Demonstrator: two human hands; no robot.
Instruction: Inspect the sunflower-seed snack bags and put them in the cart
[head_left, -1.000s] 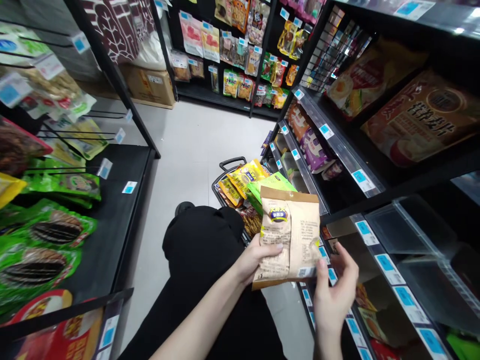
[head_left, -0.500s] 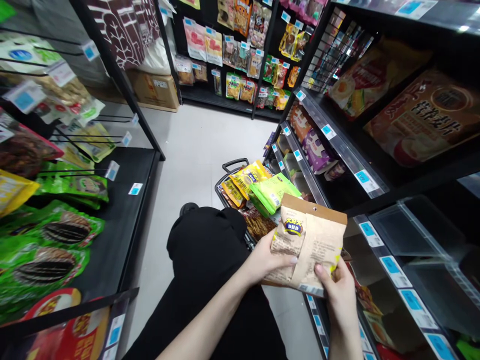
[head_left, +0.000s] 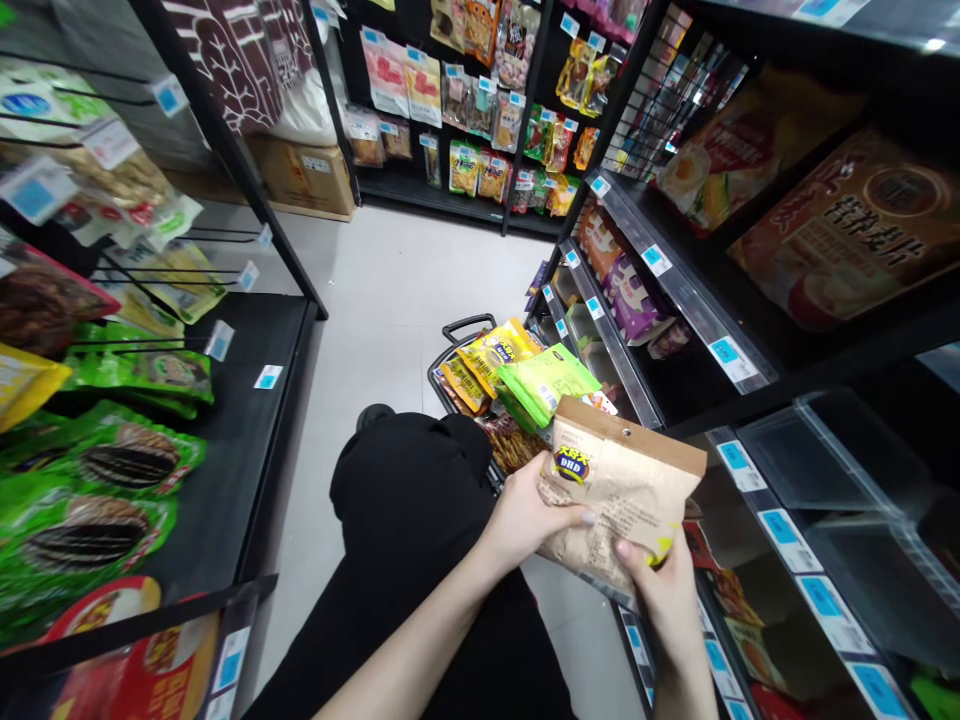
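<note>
Both hands hold a tan snack bag (head_left: 611, 490) with a brown top strip and a blue-and-yellow logo, its printed back facing me. My left hand (head_left: 529, 510) grips its left side, thumb across the front. On the lower right side my right hand (head_left: 664, 575) is closed, thumb pressed on the paper and fingers hidden behind. Just beyond the bag, a black shopping basket (head_left: 441, 375) stands on the floor. In it lie yellow snack bags (head_left: 495, 355), bright green bags (head_left: 547, 380) and a brown snack packet (head_left: 514, 445).
Shelves (head_left: 675, 290) with price tags rise close on the right, holding large cereal bags (head_left: 862, 230). On the left, a black rack (head_left: 255, 420) carries green seed bags (head_left: 112, 465). A cardboard box (head_left: 300, 175) and hanging snacks are at the far end of the tiled aisle (head_left: 382, 290).
The tan bag has tilted, its right top corner swinging outward and its lower edge shifting. The pale vertical fold on its back no longer stands out. Both hands keep hold of it.
</note>
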